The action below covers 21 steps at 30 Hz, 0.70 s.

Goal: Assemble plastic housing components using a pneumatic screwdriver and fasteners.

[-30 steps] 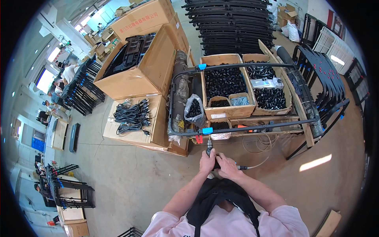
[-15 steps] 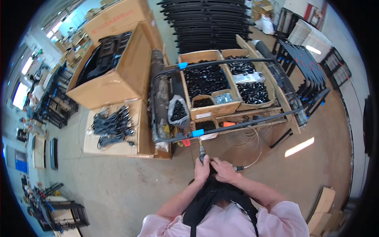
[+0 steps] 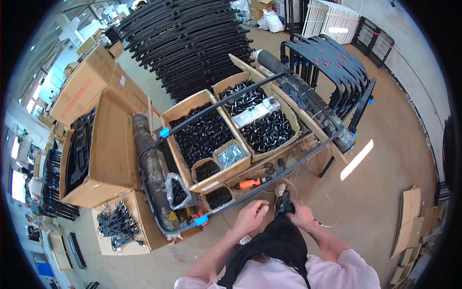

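Cables (image 3: 117,224) lay bundled on a carton (image 3: 151,226), far left. Black frame (image 3: 192,118) with blue clips (image 3: 201,220) spanned our parts boxes (image 3: 226,176). Our left hand (image 3: 251,216) sat just below its near bar, fingers loosely curled together. Beside it: black tool (image 3: 285,203), our right hand (image 3: 302,215) clamped on that.

1 fisheye view looks steeply down from the head: left hand (image 3: 251,216) and right hand (image 3: 303,215) near, box (image 3: 224,179) beyond.

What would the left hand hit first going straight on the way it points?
Probably the near rail of the black tubular frame, ahead of the left hand in the picture; depth is unclear, so it might pass underneath.
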{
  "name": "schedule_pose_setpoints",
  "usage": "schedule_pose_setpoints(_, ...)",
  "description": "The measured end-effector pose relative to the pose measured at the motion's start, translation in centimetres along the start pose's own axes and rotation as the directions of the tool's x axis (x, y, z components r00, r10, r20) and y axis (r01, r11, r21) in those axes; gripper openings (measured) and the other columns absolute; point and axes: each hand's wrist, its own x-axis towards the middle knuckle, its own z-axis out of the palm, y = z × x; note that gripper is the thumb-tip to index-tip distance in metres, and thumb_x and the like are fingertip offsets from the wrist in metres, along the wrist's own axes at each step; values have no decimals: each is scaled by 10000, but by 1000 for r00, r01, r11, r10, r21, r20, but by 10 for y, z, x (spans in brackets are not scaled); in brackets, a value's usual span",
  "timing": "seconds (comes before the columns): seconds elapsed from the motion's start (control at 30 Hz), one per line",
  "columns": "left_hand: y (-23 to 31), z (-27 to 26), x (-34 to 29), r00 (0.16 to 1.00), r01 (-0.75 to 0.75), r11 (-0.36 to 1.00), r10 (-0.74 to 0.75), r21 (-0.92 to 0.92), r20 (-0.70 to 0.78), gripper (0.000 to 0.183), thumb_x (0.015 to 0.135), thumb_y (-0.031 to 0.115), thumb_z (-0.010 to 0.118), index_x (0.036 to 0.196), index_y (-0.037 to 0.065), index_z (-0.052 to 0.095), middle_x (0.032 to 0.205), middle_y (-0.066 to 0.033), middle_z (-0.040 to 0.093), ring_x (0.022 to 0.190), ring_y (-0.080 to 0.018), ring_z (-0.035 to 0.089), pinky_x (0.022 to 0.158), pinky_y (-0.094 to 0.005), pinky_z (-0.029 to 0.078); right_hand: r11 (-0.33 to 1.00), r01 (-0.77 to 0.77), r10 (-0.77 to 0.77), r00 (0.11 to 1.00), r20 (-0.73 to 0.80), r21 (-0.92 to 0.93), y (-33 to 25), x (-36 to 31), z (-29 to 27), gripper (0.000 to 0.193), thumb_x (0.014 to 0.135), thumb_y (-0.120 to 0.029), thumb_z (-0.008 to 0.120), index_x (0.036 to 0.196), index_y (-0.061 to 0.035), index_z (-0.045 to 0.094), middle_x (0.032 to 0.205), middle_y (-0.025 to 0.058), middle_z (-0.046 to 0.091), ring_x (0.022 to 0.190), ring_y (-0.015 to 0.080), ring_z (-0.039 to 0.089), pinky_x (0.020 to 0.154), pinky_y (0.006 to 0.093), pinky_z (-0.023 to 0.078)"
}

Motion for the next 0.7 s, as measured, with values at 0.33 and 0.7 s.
schedule_pose_setpoints(0.33, -6, -8, 327, 977, 175, 881, -101, 439, -185, 266, 1003, 278, 644, 1132, 52, 700, 1098, -202, 700, 1028, -410, 691, 882, -489, 567, 991, -126, 119, 980, -160, -36, 135, 256, -90, 741, 829, -190, 742, 1489, -47, 438, 1329, 292, 557, 1193, 492, 606, 1024, 516, 525)
schedule_pose_setpoints(0.7, -74, 13, 408, 903, 316, 476, -418, 821, -105, 243, 986, 237, 644, 1156, 70, 600, 1079, -156, 719, 1035, -351, 740, 837, -483, 614, 986, -118, 130, 987, 94, -121, 124, 259, -137, 571, 956, -282, 662, 1444, -26, 512, 1453, 310, 520, 1252, 480, 606, 1006, 530, 541)
